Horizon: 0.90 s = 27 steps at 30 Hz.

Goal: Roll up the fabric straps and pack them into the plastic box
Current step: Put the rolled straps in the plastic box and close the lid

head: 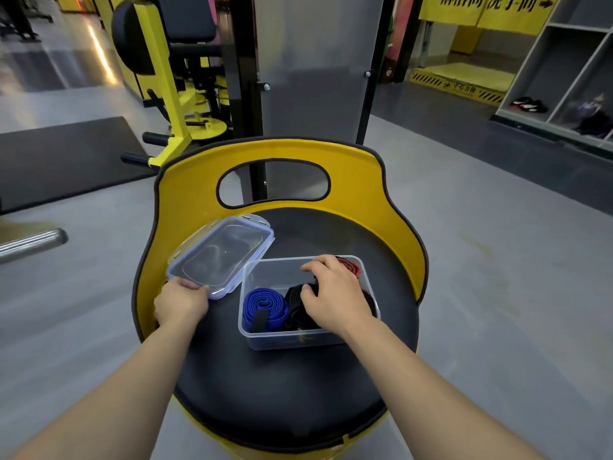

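Observation:
A clear plastic box (275,340) stands on the black seat (282,393) of a round yellow chair. Inside it lie a rolled blue strap (263,308), a rolled black strap (295,310) and a red strap (350,266) at the far right corner. My right hand (335,293) reaches into the box, fingers curled over the black strap. My left hand (180,302) grips the near edge of the clear lid (220,255), which is tilted up against the chair back, left of the box.
The yellow chair back (365,180) with a handle cut-out curves round the far side of the seat. Yellow gym machines (172,94) and a grey panel stand behind. Grey floor lies all around, with a black mat (66,157) at the left.

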### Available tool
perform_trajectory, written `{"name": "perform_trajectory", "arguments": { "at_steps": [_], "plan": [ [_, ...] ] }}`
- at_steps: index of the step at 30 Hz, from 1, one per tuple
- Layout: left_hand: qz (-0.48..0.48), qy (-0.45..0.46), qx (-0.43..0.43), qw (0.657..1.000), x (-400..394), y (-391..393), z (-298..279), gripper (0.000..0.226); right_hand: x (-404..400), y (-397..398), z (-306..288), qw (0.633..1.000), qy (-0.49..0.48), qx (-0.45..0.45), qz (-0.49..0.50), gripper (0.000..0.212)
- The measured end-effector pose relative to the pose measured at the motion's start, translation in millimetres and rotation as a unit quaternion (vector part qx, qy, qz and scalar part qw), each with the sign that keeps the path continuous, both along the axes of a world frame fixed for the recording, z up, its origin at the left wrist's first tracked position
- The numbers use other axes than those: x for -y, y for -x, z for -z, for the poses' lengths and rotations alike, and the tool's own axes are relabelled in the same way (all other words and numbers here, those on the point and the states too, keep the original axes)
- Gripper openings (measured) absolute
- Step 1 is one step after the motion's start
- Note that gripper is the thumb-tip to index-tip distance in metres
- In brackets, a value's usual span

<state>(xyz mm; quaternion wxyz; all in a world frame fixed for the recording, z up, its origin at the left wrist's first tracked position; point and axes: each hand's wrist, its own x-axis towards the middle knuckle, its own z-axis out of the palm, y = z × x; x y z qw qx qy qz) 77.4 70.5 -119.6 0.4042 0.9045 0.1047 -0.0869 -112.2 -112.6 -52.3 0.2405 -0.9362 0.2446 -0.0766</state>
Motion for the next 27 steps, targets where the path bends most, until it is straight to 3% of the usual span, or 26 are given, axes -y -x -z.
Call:
{"name": "perform_trajectory", "arguments": {
  "at_steps": [3, 5, 6, 9, 12, 14, 18, 23, 25, 27],
  "plan": [
    [-0.095, 0.13, -0.011, 0.987, 2.4, -0.6, -8.8, 0.043, -1.8, 2.2, -1.3, 1.0, 0.0, 0.003, -0.002, 0.041],
    [-0.146, 0.236, -0.059, 0.959, 1.9, -7.1, -12.0, 0.06, -2.4, 3.5, -2.3, 1.0, -0.005, 0.005, 0.001, 0.041],
    [-0.16, 0.288, -0.092, 0.94, 1.7, -12.0, -11.9, 0.061, -2.8, 3.9, -2.9, 1.0, -0.008, 0.006, 0.002, 0.04],
    [-0.146, 0.421, -0.166, 0.88, 5.5, -18.4, -20.8, 0.034, -4.6, 4.5, -5.1, 1.0, -0.017, 0.014, 0.003, 0.038],
    [-0.132, 0.497, -0.176, 0.839, 11.5, -23.8, -28.3, 0.033, -5.0, 3.8, -7.4, 0.999, -0.029, 0.024, 0.004, 0.037],
    [-0.128, 0.527, -0.167, 0.823, 12.8, -27.2, -37.5, 0.036, -3.9, 4.2, -9.4, 0.999, -0.036, 0.035, 0.003, 0.036],
    [-0.096, 0.54, -0.129, 0.826, 16.6, -24.0, -63.1, 0.035, -4.6, -0.1, -19.5, 0.99, -0.108, 0.08, 0.033, 0.03],
    [0.01, 0.459, 0.001, 0.888, 32.6, 10.7, -98.8, 0.02, -5.7, -14.9, -55.0, 0.889, -0.405, 0.193, 0.095, 0.02],
    [0.086, 0.392, 0.073, 0.913, 37.5, 25.4, -104.0, 0.022, -5.0, -17.3, -65.8, 0.812, -0.532, 0.225, 0.089, 0.027],
    [0.187, 0.285, 0.166, 0.925, 38.1, 39.3, -106.1, 0.027, -2.5, -18.1, -71.2, 0.704, -0.664, 0.24, 0.083, 0.044]
  ]
}}
